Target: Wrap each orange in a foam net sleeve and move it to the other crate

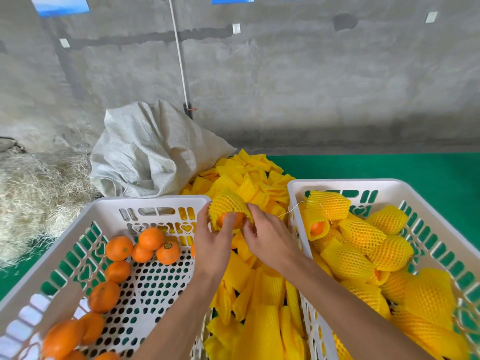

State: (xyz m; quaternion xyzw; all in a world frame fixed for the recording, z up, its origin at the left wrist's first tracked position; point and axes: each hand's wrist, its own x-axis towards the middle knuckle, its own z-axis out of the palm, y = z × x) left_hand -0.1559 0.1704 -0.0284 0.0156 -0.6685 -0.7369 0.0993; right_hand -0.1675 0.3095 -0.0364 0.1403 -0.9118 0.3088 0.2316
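An orange is gripped by the left hand, fingers curled round it, and is half covered by a yellow foam net sleeve. The sleeve's edge is pinched by the right hand, just beside the left. Bare oranges lie in the crate left of the hands; wrapped ones fill the crate to the right.

light: bright, even, soft shadows | edges: wide-angle bending | blur: slight, bottom-left corner

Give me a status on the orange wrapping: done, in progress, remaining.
Done: the right crate holds many sleeved oranges. In hand: both the left hand and right hand grip a foam sleeve being worked over one orange. Left: several bare oranges sit in the left crate.
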